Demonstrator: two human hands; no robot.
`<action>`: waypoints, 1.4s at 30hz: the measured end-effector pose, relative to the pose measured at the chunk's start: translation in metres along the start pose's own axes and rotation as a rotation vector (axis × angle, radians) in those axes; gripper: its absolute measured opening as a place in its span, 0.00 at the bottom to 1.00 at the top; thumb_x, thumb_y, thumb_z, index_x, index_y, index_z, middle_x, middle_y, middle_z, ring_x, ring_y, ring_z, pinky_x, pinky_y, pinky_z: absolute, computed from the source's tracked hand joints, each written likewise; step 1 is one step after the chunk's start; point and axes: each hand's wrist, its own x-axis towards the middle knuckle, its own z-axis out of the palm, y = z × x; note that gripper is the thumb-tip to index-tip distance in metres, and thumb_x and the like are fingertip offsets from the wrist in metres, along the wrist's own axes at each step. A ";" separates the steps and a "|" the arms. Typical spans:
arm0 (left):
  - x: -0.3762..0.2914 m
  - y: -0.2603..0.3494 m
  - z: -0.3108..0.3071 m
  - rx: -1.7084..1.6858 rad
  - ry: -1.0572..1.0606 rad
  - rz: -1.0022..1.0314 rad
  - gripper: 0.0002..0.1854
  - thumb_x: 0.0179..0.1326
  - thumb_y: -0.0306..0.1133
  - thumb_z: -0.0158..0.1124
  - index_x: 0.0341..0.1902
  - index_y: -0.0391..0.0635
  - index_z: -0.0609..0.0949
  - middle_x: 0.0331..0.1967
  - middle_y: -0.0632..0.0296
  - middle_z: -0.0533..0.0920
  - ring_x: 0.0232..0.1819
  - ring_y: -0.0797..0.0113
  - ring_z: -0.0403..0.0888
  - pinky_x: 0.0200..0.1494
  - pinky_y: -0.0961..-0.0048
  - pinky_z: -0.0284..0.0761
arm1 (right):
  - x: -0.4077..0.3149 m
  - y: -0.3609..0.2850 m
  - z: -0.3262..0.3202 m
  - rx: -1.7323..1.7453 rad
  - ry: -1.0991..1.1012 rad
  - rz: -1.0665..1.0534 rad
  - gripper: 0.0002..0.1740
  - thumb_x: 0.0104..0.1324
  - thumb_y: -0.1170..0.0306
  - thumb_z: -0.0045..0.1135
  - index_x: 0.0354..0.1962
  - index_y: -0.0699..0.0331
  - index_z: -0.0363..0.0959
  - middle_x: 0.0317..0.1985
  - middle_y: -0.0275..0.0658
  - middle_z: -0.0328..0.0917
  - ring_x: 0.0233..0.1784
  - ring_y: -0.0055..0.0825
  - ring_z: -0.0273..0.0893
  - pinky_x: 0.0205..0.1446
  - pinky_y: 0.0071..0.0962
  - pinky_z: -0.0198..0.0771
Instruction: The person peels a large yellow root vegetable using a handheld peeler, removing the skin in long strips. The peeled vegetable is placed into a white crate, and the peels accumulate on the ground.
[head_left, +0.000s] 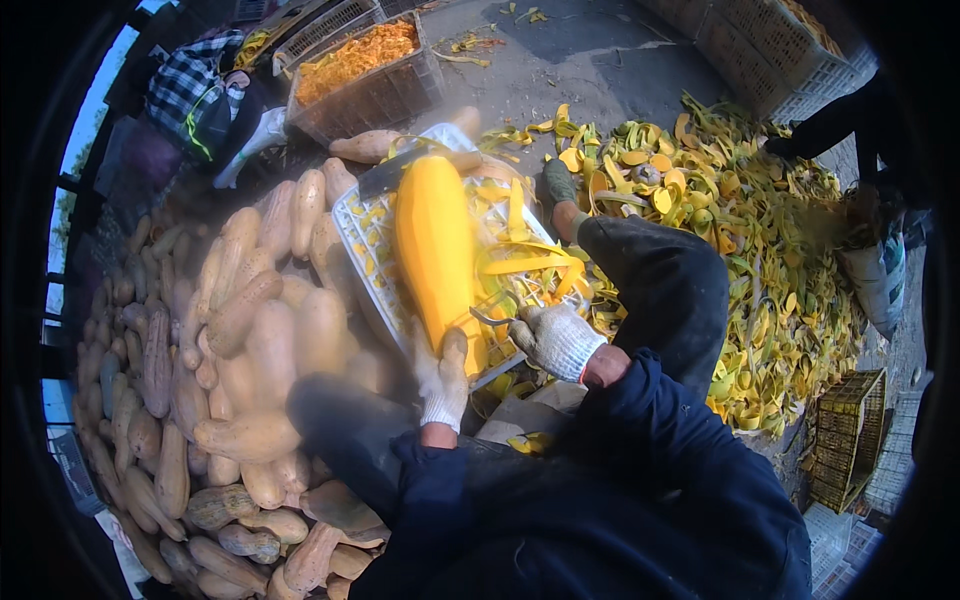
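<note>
A long peeled squash (433, 240), bright yellow-orange, lies lengthwise on an upturned white plastic crate (367, 277) in front of me. My left hand (442, 371), in a pale knitted glove, holds its near end, with the thumb on top. My right hand (551, 334), gloved too, grips a metal peeler (491, 320) whose blade is at the squash's right side near that end. Strips of yellow peel (532, 262) lie on the crate to the right of the squash. A dark object (390, 171), not clear in kind, lies across the crate's far end.
Unpeeled tan squashes (270, 345) are heaped at the left. Peelings (772, 292) cover the ground at the right. A crate of orange shreds (367, 86) stands beyond. A person in a checked top (187, 90) is at the upper left; another person's dark-clothed leg (832, 124) shows at the right.
</note>
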 end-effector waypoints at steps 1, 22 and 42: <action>0.002 0.003 0.003 0.002 -0.007 0.037 0.44 0.71 0.29 0.65 0.85 0.32 0.56 0.77 0.44 0.71 0.71 0.59 0.75 0.74 0.66 0.72 | 0.032 0.004 -0.013 0.040 0.142 -0.062 0.27 0.78 0.54 0.48 0.37 0.71 0.84 0.36 0.62 0.85 0.43 0.61 0.85 0.53 0.54 0.78; 0.000 0.017 0.002 -0.181 -0.082 -0.023 0.36 0.83 0.40 0.52 0.87 0.38 0.57 0.85 0.44 0.59 0.82 0.51 0.63 0.81 0.61 0.61 | -0.018 0.005 0.076 -0.172 -0.097 -0.049 0.21 0.75 0.60 0.53 0.40 0.68 0.87 0.38 0.60 0.87 0.43 0.58 0.88 0.49 0.51 0.82; 0.010 0.005 0.002 -0.423 -0.061 -0.013 0.34 0.84 0.41 0.54 0.86 0.40 0.61 0.86 0.54 0.60 0.83 0.61 0.61 0.84 0.65 0.56 | 0.223 0.002 -0.022 -0.090 0.304 -0.157 0.25 0.76 0.57 0.50 0.50 0.69 0.85 0.52 0.59 0.86 0.57 0.55 0.85 0.60 0.48 0.78</action>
